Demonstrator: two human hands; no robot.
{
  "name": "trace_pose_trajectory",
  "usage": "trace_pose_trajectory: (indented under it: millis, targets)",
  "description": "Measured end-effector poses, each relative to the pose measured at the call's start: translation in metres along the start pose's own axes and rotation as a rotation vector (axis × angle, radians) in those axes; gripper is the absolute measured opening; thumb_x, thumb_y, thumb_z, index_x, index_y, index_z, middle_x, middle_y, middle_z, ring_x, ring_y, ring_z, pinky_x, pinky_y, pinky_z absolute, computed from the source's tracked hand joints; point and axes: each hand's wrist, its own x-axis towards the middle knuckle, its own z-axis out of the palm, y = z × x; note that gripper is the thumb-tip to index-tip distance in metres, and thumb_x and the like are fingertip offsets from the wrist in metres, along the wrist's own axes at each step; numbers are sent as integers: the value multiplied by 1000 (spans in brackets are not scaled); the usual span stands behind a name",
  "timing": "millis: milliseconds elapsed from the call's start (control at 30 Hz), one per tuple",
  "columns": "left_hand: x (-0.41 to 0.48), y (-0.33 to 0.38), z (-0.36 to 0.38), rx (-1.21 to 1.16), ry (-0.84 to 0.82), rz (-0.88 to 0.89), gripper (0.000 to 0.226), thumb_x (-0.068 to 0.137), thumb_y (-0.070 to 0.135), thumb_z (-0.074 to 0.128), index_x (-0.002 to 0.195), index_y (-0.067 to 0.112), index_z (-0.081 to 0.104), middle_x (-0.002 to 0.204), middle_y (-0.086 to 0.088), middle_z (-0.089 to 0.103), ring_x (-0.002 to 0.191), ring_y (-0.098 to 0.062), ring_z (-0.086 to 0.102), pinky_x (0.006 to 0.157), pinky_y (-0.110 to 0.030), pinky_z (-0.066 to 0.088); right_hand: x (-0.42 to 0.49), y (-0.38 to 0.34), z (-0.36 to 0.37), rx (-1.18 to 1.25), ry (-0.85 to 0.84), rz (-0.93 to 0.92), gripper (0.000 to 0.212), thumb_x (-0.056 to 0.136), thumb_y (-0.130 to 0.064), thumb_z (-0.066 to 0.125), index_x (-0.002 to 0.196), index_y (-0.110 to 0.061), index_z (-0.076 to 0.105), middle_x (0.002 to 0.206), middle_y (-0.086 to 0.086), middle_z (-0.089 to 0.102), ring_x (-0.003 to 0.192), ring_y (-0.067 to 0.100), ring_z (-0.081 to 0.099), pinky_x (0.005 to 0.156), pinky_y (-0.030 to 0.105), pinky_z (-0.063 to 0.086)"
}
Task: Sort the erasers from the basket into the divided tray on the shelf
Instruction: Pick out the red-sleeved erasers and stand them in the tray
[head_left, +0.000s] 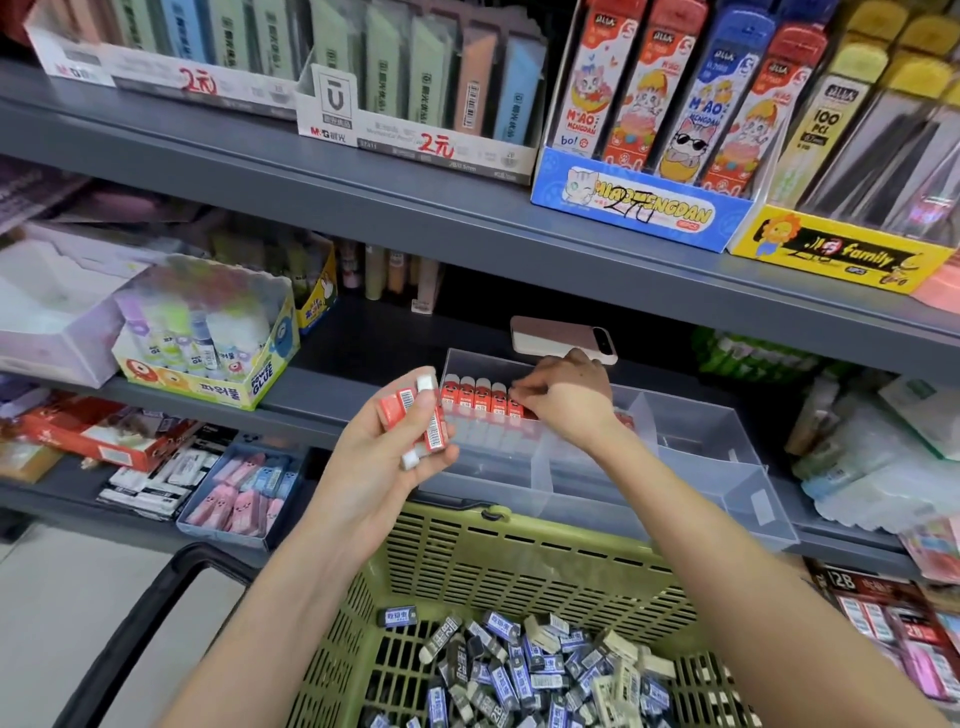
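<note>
On the middle shelf (311, 402) sits the clear divided tray (571, 519), just above the green basket (493, 566). A row of red erasers (480, 401) stands on end at the back of the tray's left part, side by side.

The right hand (569, 402) is at the end of that row. Its fingertips are bunched on the last eraser (515, 408). It looks like a pinch, setting that 1 in place. The left hand (384, 457) is held up just in front of the tray. Its fingers curl round a small bunch of red erasers (423, 421), with white ends poking out.

Down in the basket lies a big heap of blue and black erasers (519, 665), not yet sorted. A pink phone (563, 338) lies on the shelf behind the tray.

I think these erasers are light, small and a bit squashy. Their smooth paper sleeves could slide off. It seems best to pinch 1 by its 2 long sides, on the sleeve, without squeezing hard. A loose bunch could slip and drop.
</note>
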Motion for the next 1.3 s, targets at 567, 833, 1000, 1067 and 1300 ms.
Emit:
trace_pose_trajectory:
  millis: [567, 833, 1000, 1067, 1300]
  targets:
    - [-1, 1, -4, 24, 28, 44, 41, 78, 39, 59, 105, 9, 64, 90, -8, 74, 82, -15, 71, 57, -20, 53, -38, -22, -56, 1057, 190, -59, 11, 87, -11, 63, 89, -19, 70, 87, -4, 70, 85, 11, 64, 79, 21, 48]
    - [1, 1, -6, 150, 112, 130, 25, 88, 39, 55, 101, 18, 52, 88, -5, 75, 77, -13, 72, 52, -17, 52, -12, -4, -37, 343, 93, -67, 25, 91, -16, 56, 115, -17, 65, 117, 2, 61, 111, 18, 50, 88, 15, 32]
    - [1, 1, -8, 179, 119, 136, 31, 83, 43, 56, 99, 18, 49, 86, -7, 75, 75, -15, 71, 49, -18, 50, -3, 2, -41, 407, -13, -10, 13, 88, -15, 60, 101, -20, 61, 93, -3, 59, 83, 13, 54, 63, 21, 39]
    - [3, -1, -9, 175, 104, 124, 30, 85, 43, 56, 98, 18, 47, 89, -6, 75, 80, -15, 72, 52, -19, 51, -3, 4, -42, 450, -86, 3, 8, 87, -15, 63, 91, -22, 60, 88, -6, 60, 84, 15, 59, 69, 25, 49]
    - [4, -3, -10, 125, 150, 134, 31, 74, 44, 62, 92, 19, 56, 78, 3, 70, 75, -9, 68, 55, -20, 52, -1, 11, -36, 201, -27, -28, 5, 83, -28, 68, 85, -27, 72, 107, -5, 63, 111, 20, 50, 96, 31, 37]
